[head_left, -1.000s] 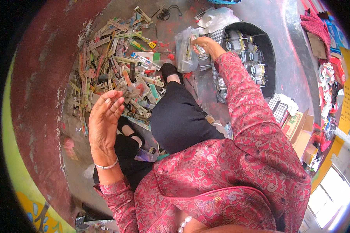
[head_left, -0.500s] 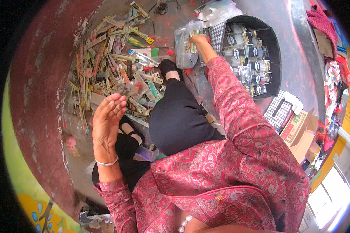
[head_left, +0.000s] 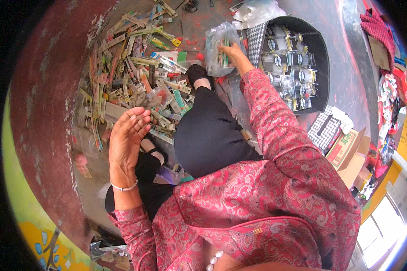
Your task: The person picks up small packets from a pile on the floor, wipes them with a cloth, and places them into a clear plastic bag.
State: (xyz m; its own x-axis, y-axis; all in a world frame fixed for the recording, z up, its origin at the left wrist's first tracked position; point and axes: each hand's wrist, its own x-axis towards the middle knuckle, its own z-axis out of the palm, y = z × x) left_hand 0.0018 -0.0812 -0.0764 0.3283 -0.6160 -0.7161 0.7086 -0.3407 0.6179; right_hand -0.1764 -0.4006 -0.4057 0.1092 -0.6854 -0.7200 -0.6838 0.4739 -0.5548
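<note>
1. Right hand (head_left: 233, 53): reaches to the far middle of the scene, over the clear plastic bag (head_left: 213, 56). Fingers are bent, with the fingertips at the narrow strips (head_left: 225, 59), some of them green, that show at the bag. Whether the fingers are closed on these strips or only touch them cannot be told.

2. Left hand (head_left: 125, 140): raised on the left, at the near edge of the pile of packaged strips (head_left: 133, 72). Fingers lie together, loosely curved and not clenched; no object is seen in them.

3. Change noted: one second ago the right hand is at the bag's right side; it now lies further left, over the bag's middle. The left hand keeps much the same raised pose.

4. Significance, as judged: handling is centred on the bag and its strips, with the right hand alone engaged and the left idle.

5. Position of the bag: on the floor, just beyond the black shoe (head_left: 197, 75), right of the pile and left of the black-walled container (head_left: 322, 58).

6. Surroundings: the container holds clear packs (head_left: 287, 72); a white plastic bag (head_left: 259, 13) lies at its far left; an open carton (head_left: 343, 156) stands nearer, to the right.
</note>
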